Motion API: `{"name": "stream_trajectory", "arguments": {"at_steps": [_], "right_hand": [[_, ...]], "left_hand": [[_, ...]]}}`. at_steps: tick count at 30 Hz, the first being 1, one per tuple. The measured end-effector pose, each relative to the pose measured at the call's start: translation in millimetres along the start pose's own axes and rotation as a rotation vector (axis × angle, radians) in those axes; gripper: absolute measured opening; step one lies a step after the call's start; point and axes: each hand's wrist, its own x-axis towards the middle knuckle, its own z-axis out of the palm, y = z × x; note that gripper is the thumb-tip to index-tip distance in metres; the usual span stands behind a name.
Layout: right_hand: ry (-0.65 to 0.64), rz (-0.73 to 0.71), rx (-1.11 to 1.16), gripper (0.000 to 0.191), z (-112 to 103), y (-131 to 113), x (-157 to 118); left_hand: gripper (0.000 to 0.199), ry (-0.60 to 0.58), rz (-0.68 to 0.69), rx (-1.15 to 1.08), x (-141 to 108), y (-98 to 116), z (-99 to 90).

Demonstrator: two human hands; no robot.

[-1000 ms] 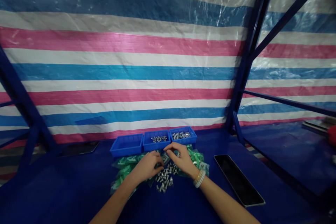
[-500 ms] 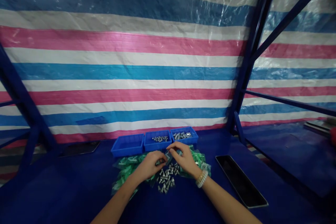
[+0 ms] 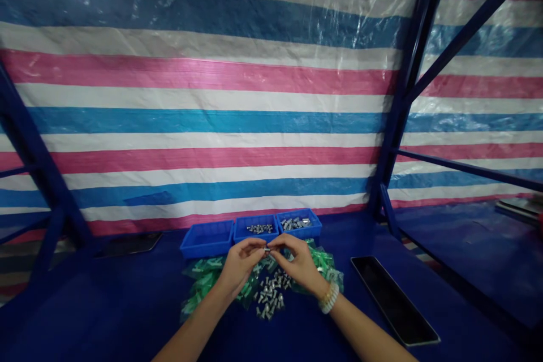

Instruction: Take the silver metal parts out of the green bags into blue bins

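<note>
My left hand (image 3: 241,264) and my right hand (image 3: 297,263) meet above a heap of silver metal bolts (image 3: 270,296), their fingertips pinching a small silver metal part (image 3: 267,249) between them. Under and beside the hands lie small clear bags with green printing (image 3: 202,278), and more of them (image 3: 322,264) sit to the right. Just beyond my fingers stand several blue plastic trays. The middle tray (image 3: 256,229) holds small silver parts, as does the right one (image 3: 299,223). A beaded bracelet (image 3: 329,298) circles my right wrist.
A blue plastic tray (image 3: 207,239) stands at the left of the row. A dark tablet (image 3: 394,300) lies on the blue table (image 3: 106,305) to the right, and a dark slab (image 3: 129,244) lies at the back left. Blue steel frame bars (image 3: 392,124) stand before a striped tarpaulin (image 3: 212,124).
My hands have come closer together, and their fingertips now meet on the small metal part above the heap. The view has shifted slightly.
</note>
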Motion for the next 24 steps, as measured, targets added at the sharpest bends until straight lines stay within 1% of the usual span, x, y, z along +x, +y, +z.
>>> {"name": "stream_trajectory", "arguments": {"at_steps": [5,8,11,15,17,19,23,24], "right_hand": [[0.001,-0.012,-0.017,0.007,-0.9,-1.5,0.3],[0.001,-0.017,-0.036,0.006,-2.6,-3.9,0.7],[0.008,0.007,-0.061,0.006,-3.3,-5.6,0.9],[0.016,0.059,-0.106,0.011,-1.4,-4.0,-0.1],[0.005,0.079,-0.113,0.015,0.4,-1.6,-1.3],[-0.032,0.088,-0.086,0.017,2.5,1.2,-2.7],[-0.15,0.091,0.05,0.013,5.7,6.1,-5.0],[-0.163,0.096,0.077,0.015,5.9,7.3,-5.3]], "left_hand": [[0.034,-0.009,-0.037,-0.043,-4.6,5.3,3.6],[0.033,-0.063,-0.038,-0.063,-6.5,5.6,5.7],[0.032,-0.095,-0.015,-0.008,-9.0,3.5,9.2],[0.03,-0.015,0.016,0.118,-12.4,0.6,13.1],[0.028,0.032,0.064,0.18,-13.1,0.0,13.3],[0.025,0.055,0.144,0.243,-13.5,-0.1,12.5],[0.018,0.048,0.339,0.389,-13.1,1.7,9.1],[0.017,0.043,0.377,0.424,-11.5,3.0,8.1]]}}
